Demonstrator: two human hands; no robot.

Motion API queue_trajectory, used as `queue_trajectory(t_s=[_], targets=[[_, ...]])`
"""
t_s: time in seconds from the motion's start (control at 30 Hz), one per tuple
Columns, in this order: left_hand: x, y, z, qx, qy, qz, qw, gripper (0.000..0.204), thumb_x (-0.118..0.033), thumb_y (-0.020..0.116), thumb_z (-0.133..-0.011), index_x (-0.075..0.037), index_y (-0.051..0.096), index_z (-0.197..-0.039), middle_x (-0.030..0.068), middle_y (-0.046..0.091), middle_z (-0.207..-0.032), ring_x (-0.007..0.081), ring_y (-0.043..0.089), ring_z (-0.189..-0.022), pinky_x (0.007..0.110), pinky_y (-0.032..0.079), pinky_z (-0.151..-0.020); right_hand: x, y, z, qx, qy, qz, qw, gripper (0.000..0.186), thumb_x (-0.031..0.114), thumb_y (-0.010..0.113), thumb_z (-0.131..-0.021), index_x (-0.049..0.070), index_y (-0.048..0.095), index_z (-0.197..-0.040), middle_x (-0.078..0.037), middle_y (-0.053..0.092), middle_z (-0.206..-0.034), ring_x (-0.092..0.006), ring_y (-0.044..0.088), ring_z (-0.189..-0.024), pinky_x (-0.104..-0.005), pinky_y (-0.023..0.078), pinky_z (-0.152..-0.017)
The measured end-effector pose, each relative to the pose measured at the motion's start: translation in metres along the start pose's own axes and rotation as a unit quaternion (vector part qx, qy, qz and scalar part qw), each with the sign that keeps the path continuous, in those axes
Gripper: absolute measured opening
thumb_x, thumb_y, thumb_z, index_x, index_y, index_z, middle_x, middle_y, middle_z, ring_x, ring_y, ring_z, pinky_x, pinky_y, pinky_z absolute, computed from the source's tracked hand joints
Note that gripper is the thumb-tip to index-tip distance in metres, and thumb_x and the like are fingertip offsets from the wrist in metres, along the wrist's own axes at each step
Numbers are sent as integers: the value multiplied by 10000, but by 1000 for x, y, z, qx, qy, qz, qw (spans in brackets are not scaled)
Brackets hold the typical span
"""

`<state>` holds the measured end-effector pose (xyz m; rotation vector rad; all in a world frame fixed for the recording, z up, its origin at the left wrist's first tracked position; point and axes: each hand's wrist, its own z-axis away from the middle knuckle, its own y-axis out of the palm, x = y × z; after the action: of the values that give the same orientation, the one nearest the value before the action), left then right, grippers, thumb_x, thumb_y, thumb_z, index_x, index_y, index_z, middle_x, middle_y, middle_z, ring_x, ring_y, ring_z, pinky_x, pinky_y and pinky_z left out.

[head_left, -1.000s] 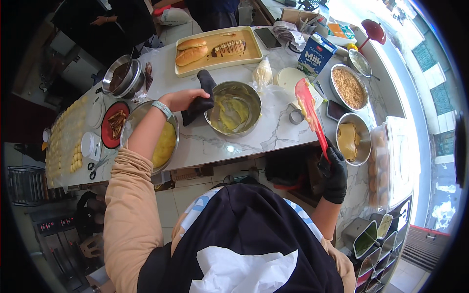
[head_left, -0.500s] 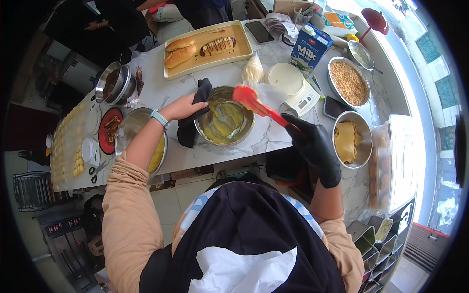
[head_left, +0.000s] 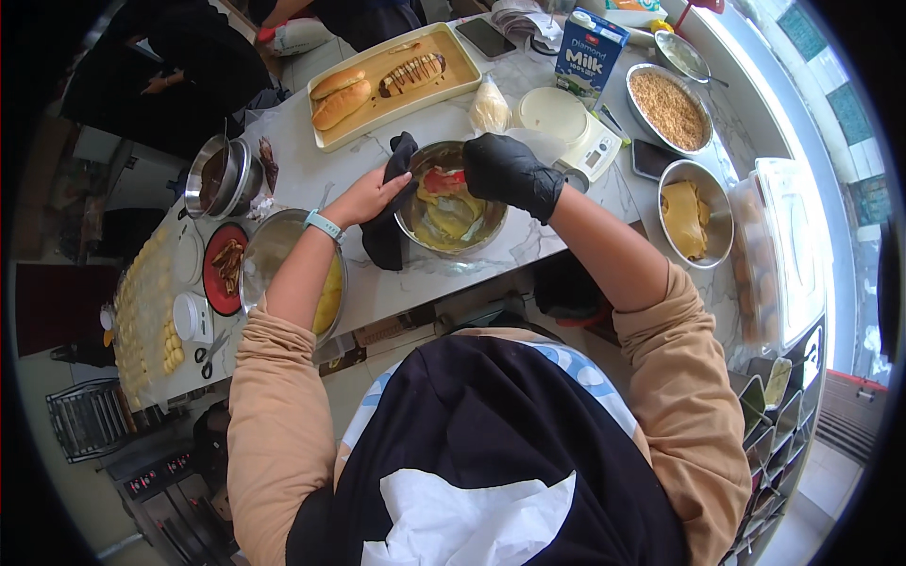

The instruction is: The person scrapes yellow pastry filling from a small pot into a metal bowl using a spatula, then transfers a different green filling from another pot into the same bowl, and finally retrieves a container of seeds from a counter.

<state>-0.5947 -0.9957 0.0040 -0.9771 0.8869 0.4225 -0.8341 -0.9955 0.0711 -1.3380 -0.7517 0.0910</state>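
Note:
My left hand (head_left: 366,196) grips a folded black cloth (head_left: 383,243) against the left rim of a steel mixing bowl (head_left: 497,223). Inside that bowl is a smeared yellow-green creamy mixture (head_left: 455,215). My right hand (head_left: 512,175), in a black glove, is closed round a red spatula (head_left: 442,181) above the bowl's right side. The spatula's head dips into the mixture, and the glove hides most of its handle. Just behind the bowl stands a piping bag (head_left: 490,108) with pale filling, near a white kitchen scale (head_left: 593,151).
Behind lies a tray (head_left: 326,135) with buns. A milk carton (head_left: 590,58), a bowl of crumbs (head_left: 668,108) and a bowl of yellow dough-like pieces (head_left: 686,219) stand right. Left are another steel bowl (head_left: 274,247), a red plate (head_left: 224,300) and scissors (head_left: 213,356).
My right hand has moved left and inward over the bowl, lowering the spatula from above the rim into the mixture. My left hand still holds the cloth at the rim. The view has shifted.

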Motion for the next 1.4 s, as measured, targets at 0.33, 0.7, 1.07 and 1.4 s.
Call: queue_trajectory(t_s=[0.33,0.7,1.07,1.4], targets=[[-1,-6,-4,-3,17,-35,999,422,-364,399,-894,12,494,-1062,72,575,-905,144,510,-828,266,401,-777,-1,51,-11,-191,-313,41,929,86,134,556,-662,83,624,-677,-95,609,-683,-248,613,-626,-339,486,-512],[-4,-6,-7,-6,-52,-48,997,441,-389,418,-879,20,520,-1006,74,583,-856,147,518,-789,274,411,-750,9,7,-40,23,-297,225,928,163,165,628,-615,71,639,-747,-98,614,-687,-255,616,-670,-333,494,-607],[2,-2,-13,-38,-41,-43,998,376,-302,505,-811,21,524,-1002,121,599,-866,199,556,-800,298,420,-743,1,-33,-14,-18,-192,246,950,148,163,632,-582,54,615,-681,-120,600,-662,-268,609,-649,-360,490,-558],[-2,-1,-13,-36,-105,-68,991,332,-237,532,-684,15,563,-898,150,605,-808,239,575,-759,321,437,-698,10,-7,-16,114,-249,193,942,230,287,652,-644,71,642,-722,-117,611,-712,-264,599,-689,-329,482,-622]])
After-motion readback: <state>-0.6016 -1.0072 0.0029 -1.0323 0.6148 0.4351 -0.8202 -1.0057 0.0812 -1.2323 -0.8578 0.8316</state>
